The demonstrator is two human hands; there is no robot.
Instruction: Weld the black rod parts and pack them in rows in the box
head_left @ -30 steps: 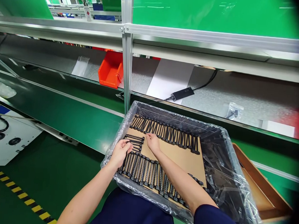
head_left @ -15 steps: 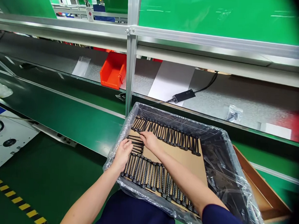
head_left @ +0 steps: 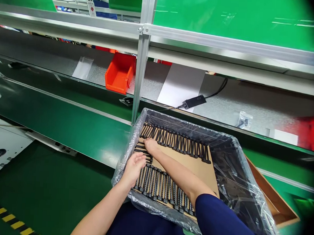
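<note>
A grey bin lined with clear plastic (head_left: 236, 149) holds a brown cardboard sheet (head_left: 181, 161). On the sheet lie rows of slim black ribbed rods with thick ends: a far row (head_left: 182, 141), a near row (head_left: 159, 182), and a short sideways stack (head_left: 144, 152) at the left end. My right hand (head_left: 151, 145) is at the top of this stack, fingers closed together on a black rod that they mostly cover. Just below it, my left hand (head_left: 135, 167) rests beside the stack with its fingers loosely extended and apart, holding nothing visible.
Behind the bin runs a grey shelf with an orange bin (head_left: 120, 73), a white sheet (head_left: 182, 83), a black adapter box (head_left: 195, 102) on a cable and a small plastic bag (head_left: 244, 120). A metal post (head_left: 142, 67) rises behind. A brown tray (head_left: 284, 208) lies right.
My right hand has moved slightly left and down onto the sideways stack. My left hand has shifted right and lower, its fingers loosening. The view has turned a little.
</note>
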